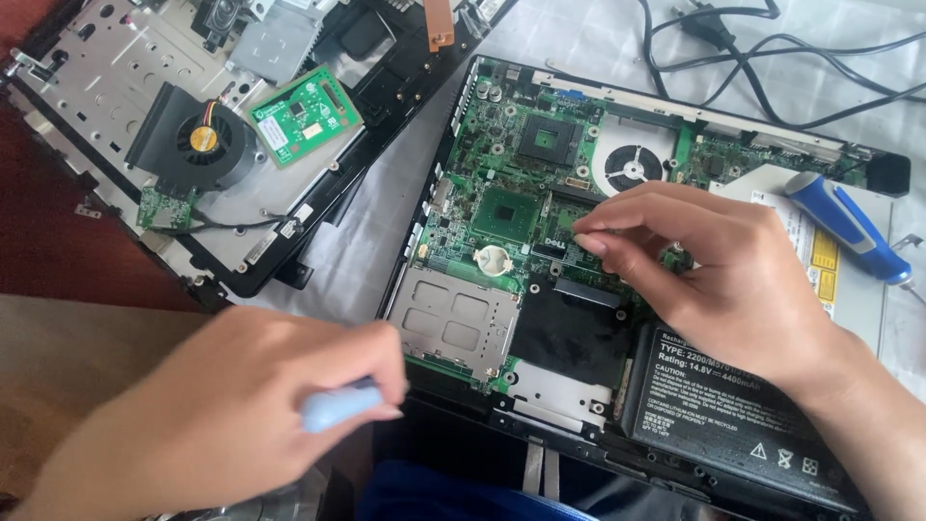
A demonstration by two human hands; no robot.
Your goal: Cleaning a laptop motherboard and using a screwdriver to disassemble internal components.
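Observation:
An opened laptop base (453,125) lies in the middle, its green circuit board (506,159) bare. My right hand (714,280) rests over the board, thumb and forefinger pinched at a spot near its centre; whether something small sits between them I cannot tell. My left hand (231,415) hovers at the lower left, closed around a pale blue tool handle (340,405). On the board I see a round coin cell (494,259), a fan (632,166), a metal card cage (455,318) and a black battery pack (723,405).
A second dismantled chassis (106,87) lies at the upper left with a black fan (198,143) and a small green board (304,116). A blue-handled screwdriver (849,227) rests on the silver drive at right. Black cables (762,58) trail across the white cloth behind.

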